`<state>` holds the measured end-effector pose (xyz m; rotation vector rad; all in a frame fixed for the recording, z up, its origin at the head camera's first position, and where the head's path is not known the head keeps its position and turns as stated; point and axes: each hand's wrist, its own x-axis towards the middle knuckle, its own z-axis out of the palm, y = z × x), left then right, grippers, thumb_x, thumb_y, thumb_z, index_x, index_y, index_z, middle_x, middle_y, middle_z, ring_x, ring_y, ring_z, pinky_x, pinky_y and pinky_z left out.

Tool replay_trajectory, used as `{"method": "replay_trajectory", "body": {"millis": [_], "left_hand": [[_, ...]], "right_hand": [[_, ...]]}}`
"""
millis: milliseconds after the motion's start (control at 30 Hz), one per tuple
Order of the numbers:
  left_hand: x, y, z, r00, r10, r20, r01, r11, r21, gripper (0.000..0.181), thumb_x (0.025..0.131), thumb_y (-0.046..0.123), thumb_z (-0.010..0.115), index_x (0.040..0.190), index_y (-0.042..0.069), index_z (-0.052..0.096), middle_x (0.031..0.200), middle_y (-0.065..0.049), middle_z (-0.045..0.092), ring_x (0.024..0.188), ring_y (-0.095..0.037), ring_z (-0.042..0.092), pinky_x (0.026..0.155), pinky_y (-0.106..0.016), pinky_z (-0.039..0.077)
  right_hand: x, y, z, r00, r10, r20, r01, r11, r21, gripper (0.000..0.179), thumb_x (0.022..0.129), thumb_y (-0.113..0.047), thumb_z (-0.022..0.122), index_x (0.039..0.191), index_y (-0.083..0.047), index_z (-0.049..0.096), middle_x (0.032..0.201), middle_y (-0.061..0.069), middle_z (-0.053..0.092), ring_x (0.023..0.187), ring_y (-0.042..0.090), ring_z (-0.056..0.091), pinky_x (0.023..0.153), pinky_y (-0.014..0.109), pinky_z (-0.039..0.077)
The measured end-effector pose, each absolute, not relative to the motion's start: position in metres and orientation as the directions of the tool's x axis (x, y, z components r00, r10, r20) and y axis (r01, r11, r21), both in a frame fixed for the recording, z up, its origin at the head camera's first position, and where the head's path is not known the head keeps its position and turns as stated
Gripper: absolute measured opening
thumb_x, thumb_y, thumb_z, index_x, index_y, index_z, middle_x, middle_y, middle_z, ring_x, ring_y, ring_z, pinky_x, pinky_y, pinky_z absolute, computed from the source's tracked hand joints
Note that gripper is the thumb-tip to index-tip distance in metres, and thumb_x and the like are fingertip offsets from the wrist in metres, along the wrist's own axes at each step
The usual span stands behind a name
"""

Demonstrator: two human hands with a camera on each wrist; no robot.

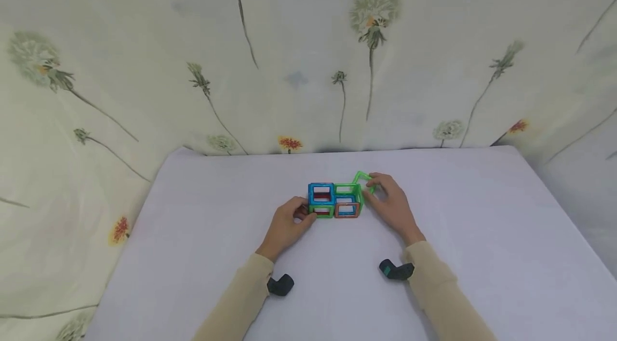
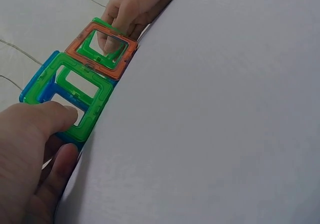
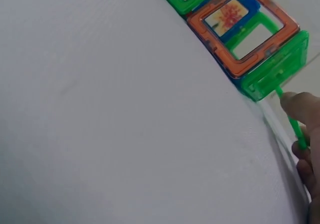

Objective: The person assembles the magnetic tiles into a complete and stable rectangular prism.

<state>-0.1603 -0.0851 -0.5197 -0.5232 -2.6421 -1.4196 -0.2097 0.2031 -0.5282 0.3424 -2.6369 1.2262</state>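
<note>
Two joined cubes of square magnetic tiles stand on the white table. In the head view the left cube has a blue tile [image 1: 321, 203] on top and a green front tile [image 2: 102, 98]; red shows inside it. An orange tile [image 3: 238, 67] fronts the right cube, with a green tile [image 3: 277, 68] on its right side. My left hand [image 1: 285, 226] grips the left cube, thumb on the green front and fingers at its left side. My right hand [image 1: 392, 207] pinches another green square tile [image 1: 358, 174], tilted, its edge against the right cube's green side.
The table [image 1: 193, 255] has a white cover and runs back to a hanging cloth [image 1: 299, 52] printed with dandelions. Dark wrist cameras [image 1: 281, 285] sit on both sleeves, low over the table.
</note>
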Motion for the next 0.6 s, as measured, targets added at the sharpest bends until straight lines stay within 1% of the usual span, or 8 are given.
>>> {"method": "replay_trajectory", "body": {"millis": [100, 200, 333, 400, 600], "left_hand": [[-0.160, -0.085, -0.521, -0.937, 0.245, 0.249, 0.344, 0.516, 0.785, 0.025, 0.086, 0.021, 0.069, 0.110, 0.016, 0.062, 0.093, 0.004, 0.063, 0.080, -0.004, 0.059, 0.075, -0.018, 0.054], [-0.161, -0.082, -0.523, -0.936, 0.242, 0.254, 0.346, 0.519, 0.781, 0.025, 0.086, 0.021, 0.069, 0.110, 0.016, 0.062, 0.092, 0.004, 0.063, 0.079, -0.004, 0.058, 0.074, -0.019, 0.054], [-0.161, -0.085, -0.524, -0.936, 0.241, 0.258, 0.349, 0.529, 0.773, 0.025, 0.087, 0.023, 0.068, 0.110, 0.016, 0.062, 0.093, 0.004, 0.063, 0.080, -0.004, 0.058, 0.074, -0.018, 0.054], [-0.160, -0.086, -0.525, -0.936, 0.246, 0.252, 0.348, 0.527, 0.776, 0.025, 0.087, 0.024, 0.068, 0.110, 0.016, 0.062, 0.093, 0.005, 0.063, 0.080, -0.004, 0.058, 0.074, -0.018, 0.054], [-0.160, -0.086, -0.525, -0.923, 0.272, 0.272, 0.378, 0.501, 0.779, 0.024, 0.087, 0.023, 0.068, 0.109, 0.017, 0.061, 0.092, 0.005, 0.063, 0.080, -0.004, 0.058, 0.074, -0.018, 0.054]], "right_hand": [[-0.204, 0.204, -0.529, -0.945, -0.095, 0.312, -0.305, 0.596, -0.743, 0.023, 0.087, -0.036, 0.066, 0.103, -0.020, 0.060, 0.134, 0.002, 0.052, 0.129, 0.023, 0.046, 0.108, 0.043, 0.038], [-0.197, 0.206, -0.530, -0.945, -0.073, 0.320, -0.297, 0.606, -0.738, 0.022, 0.087, -0.034, 0.067, 0.102, -0.020, 0.060, 0.133, 0.002, 0.053, 0.127, 0.021, 0.048, 0.104, 0.042, 0.042], [-0.195, 0.203, -0.530, -0.939, -0.059, 0.340, -0.299, 0.631, -0.716, 0.019, 0.088, -0.031, 0.067, 0.101, -0.018, 0.060, 0.132, 0.003, 0.054, 0.125, 0.022, 0.050, 0.103, 0.042, 0.043], [-0.194, 0.202, -0.530, -0.934, -0.062, 0.351, -0.307, 0.639, -0.705, 0.020, 0.088, -0.029, 0.067, 0.100, -0.016, 0.060, 0.131, 0.006, 0.054, 0.124, 0.024, 0.051, 0.102, 0.044, 0.043], [-0.190, 0.202, -0.527, -0.934, -0.062, 0.351, -0.301, 0.666, -0.683, 0.020, 0.088, -0.029, 0.067, 0.099, -0.014, 0.060, 0.131, 0.009, 0.054, 0.122, 0.028, 0.051, 0.102, 0.047, 0.041]]}}
